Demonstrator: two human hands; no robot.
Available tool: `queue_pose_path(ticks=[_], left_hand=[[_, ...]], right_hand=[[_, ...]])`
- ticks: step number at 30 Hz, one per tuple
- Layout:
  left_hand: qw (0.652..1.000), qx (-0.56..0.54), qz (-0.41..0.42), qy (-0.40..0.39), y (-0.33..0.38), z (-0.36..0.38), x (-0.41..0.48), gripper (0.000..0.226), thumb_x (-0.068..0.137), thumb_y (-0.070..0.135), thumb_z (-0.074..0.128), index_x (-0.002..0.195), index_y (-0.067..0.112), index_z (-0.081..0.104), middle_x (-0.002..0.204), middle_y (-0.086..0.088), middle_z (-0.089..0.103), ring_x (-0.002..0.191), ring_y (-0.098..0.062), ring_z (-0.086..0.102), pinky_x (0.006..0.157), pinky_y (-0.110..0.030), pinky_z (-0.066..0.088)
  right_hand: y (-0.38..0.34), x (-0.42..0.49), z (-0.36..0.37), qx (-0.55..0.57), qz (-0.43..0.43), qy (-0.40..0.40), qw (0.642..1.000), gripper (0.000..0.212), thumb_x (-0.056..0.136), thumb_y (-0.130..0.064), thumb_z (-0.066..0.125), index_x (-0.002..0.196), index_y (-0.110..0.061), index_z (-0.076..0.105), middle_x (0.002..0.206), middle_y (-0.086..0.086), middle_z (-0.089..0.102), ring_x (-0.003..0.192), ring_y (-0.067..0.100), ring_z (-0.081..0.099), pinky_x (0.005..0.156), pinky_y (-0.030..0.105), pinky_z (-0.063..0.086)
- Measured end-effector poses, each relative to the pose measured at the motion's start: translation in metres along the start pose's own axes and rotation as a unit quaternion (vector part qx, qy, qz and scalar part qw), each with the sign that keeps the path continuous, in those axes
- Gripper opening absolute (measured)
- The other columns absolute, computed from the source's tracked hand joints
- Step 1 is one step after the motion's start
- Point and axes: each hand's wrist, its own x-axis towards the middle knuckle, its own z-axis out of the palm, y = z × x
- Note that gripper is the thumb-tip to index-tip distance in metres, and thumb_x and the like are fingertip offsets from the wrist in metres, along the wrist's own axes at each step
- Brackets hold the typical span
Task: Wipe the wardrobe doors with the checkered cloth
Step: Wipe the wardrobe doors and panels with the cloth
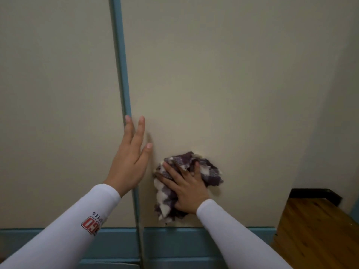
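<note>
Two cream wardrobe doors fill the view, the left door [58,113] and the right door [223,84], split by a teal vertical strip [121,65]. My right hand [187,188] presses a bunched purple-and-white checkered cloth [206,167] flat against the lower part of the right door. My left hand [132,154] lies open with fingers spread, palm against the door's left edge beside the teal strip, holding nothing. Both arms wear white sleeves.
A teal base panel [174,243] runs under the doors. To the right, past the wardrobe's edge, is a wooden floor [314,233] with a dark skirting board [314,193] and a pale wall [330,133].
</note>
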Motion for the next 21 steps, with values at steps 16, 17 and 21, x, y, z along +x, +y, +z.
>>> queue_pose_path(ticks=[16, 17, 21], left_hand=[[0.98, -0.007, -0.143, -0.137, -0.048, 0.023, -0.096, 0.067, 0.094, 0.024, 0.046, 0.143, 0.037, 0.003, 0.157, 0.004, -0.004, 0.142, -0.008, 0.004, 0.103, -0.014, 0.007], [0.978, -0.013, -0.151, -0.143, -0.047, 0.03, -0.1, 0.07, 0.093, 0.025, 0.047, 0.14, 0.041, -0.002, 0.156, 0.005, -0.01, 0.143, -0.009, 0.003, 0.104, -0.015, 0.009], [0.976, -0.012, -0.176, -0.125, -0.04, 0.051, -0.106, 0.082, 0.09, 0.028, 0.052, 0.129, 0.049, -0.017, 0.151, 0.003, -0.028, 0.144, -0.018, 0.003, 0.113, -0.029, 0.017]], right_hand=[[-0.104, 0.006, 0.027, 0.012, -0.065, -0.227, 0.972, 0.078, 0.079, -0.039, 0.059, 0.147, -0.025, 0.024, 0.156, -0.003, 0.02, 0.143, 0.027, 0.014, 0.103, 0.06, -0.012], [-0.106, -0.001, 0.031, 0.019, -0.094, -0.252, 0.963, 0.071, 0.091, -0.033, 0.046, 0.149, -0.022, 0.008, 0.158, -0.001, 0.004, 0.144, 0.026, -0.006, 0.098, 0.056, -0.02], [-0.108, -0.015, 0.048, -0.004, -0.207, -0.287, 0.935, 0.067, 0.096, -0.038, 0.041, 0.149, -0.012, 0.009, 0.158, 0.006, 0.008, 0.144, 0.028, -0.002, 0.095, 0.052, -0.025]])
